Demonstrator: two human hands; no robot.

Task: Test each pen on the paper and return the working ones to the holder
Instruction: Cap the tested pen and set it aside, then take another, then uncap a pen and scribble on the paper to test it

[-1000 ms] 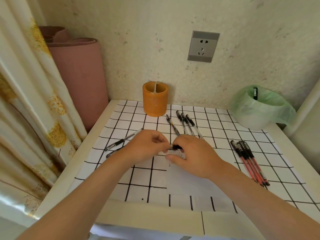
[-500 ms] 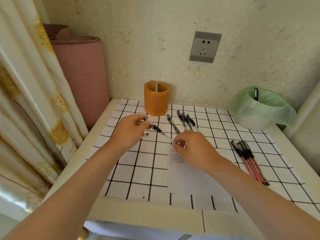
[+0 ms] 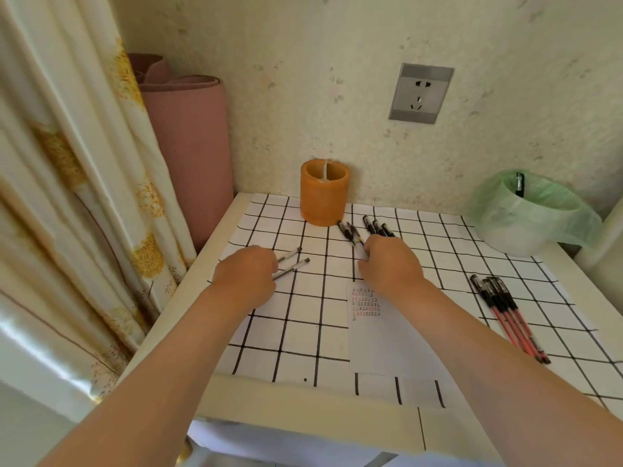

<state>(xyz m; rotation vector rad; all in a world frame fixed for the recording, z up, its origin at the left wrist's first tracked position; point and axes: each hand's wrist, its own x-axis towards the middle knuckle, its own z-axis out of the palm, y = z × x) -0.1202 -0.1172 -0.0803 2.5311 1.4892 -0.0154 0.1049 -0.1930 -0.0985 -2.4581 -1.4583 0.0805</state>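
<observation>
The orange pen holder stands at the back of the table by the wall. My left hand lies on the near ends of two clear pens on the left, its fingers curled around the lower one. My right hand is bent over the near ends of several black-capped pens lying just in front of the holder, pinching one of them. The white test paper, with rows of scribbles at its top, lies below my right hand.
Several red pens lie in a bundle on the right of the checked tablecloth. A green-bagged bin with one pen inside stands at the back right. A pink roll and a curtain flank the left edge.
Both hands held one pen together over the paper. They have separated: the left went to the clear pens on the left, and the right moved up to the black pens with it.
</observation>
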